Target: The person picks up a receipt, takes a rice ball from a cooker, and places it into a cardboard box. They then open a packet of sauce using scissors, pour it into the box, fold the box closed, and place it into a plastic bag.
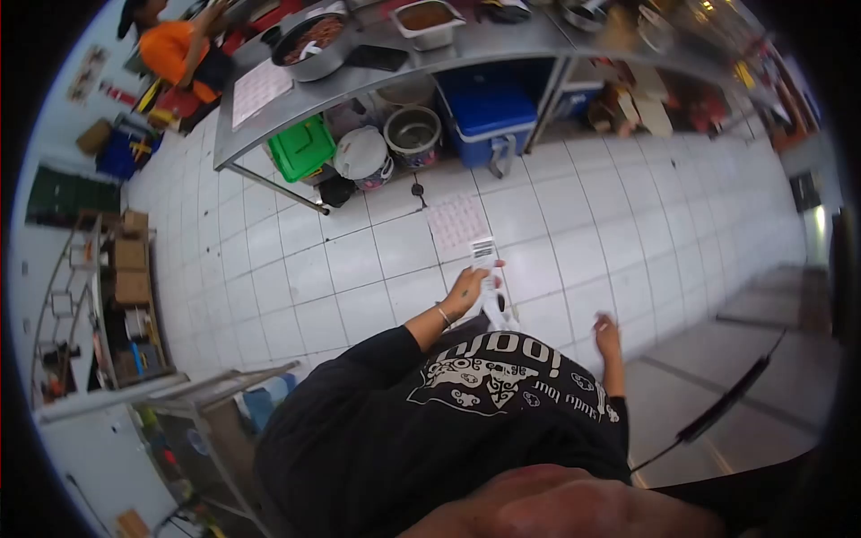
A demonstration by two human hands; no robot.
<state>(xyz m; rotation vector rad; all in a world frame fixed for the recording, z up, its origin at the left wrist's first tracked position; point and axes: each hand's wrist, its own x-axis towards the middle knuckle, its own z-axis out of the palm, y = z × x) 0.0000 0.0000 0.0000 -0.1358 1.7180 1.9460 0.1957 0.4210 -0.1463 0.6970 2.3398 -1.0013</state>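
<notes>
My left hand [468,291] is out in front of my body, its fingers closed around a white strip. A white label with a dark barcode [482,248] sticks out past the fingertips, and more white material hangs below the hand. Beyond the label, a pink-printed sheet [456,222] shows against the tiles, its lower edge close to the label. My right hand [608,330] hangs at my right side, fingers loosely bent and apart, with nothing visible in it.
A steel table [421,65] ahead carries a pot [314,65], a metal tray [429,20] and another pink sheet [260,92]. Under it stand a green-lidded box [301,148], buckets [413,136] and a blue cooler [489,112]. A person in orange [170,49] is at far left.
</notes>
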